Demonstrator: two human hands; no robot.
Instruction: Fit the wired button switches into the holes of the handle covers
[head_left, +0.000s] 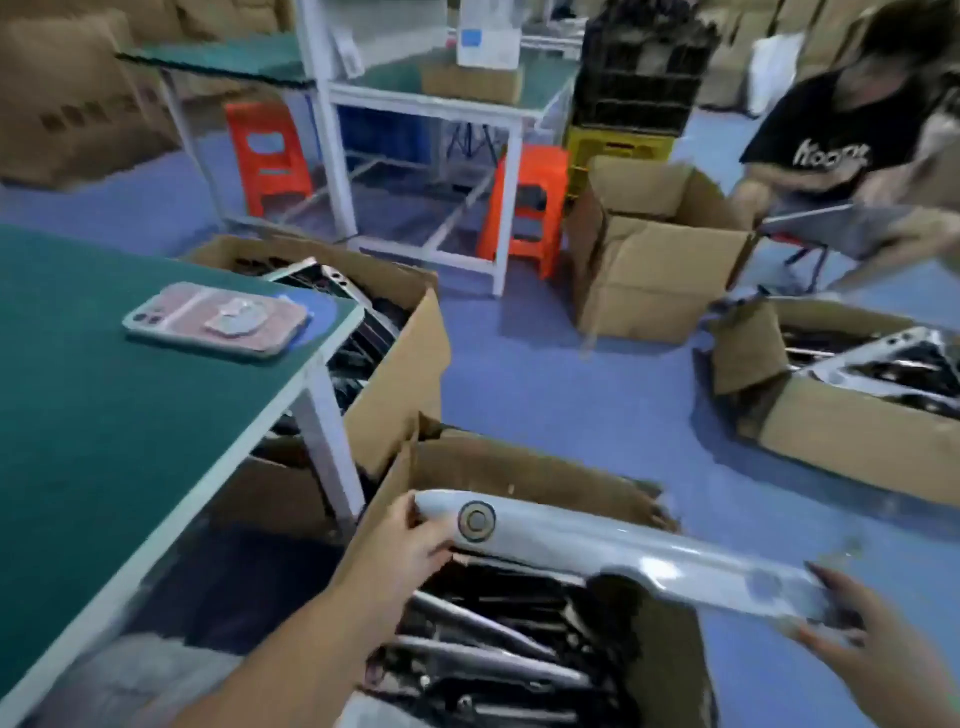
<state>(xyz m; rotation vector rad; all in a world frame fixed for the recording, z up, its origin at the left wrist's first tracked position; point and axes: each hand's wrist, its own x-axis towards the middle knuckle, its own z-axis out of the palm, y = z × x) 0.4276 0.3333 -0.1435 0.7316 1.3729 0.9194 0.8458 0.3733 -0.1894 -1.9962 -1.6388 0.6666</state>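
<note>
A long silver handle cover (613, 556) is held level above an open cardboard box (519, 478). My left hand (415, 540) grips its left end and my right hand (857, 639) holds its right end. A round button switch (476, 521) sits in the hole near the cover's left end, just right of my left fingers. A second round spot (763, 584) near the right end is too blurred to make out. The box below holds several dark and silver handle parts (493, 649). No wires are visible.
A green-topped table (104, 415) stands to the left with a pink phone (218, 318) on it. More open boxes of parts sit behind the table (405, 353) and at right (831, 426). A seated person (852, 156) works at far right. Orange stools and a white bench stand behind.
</note>
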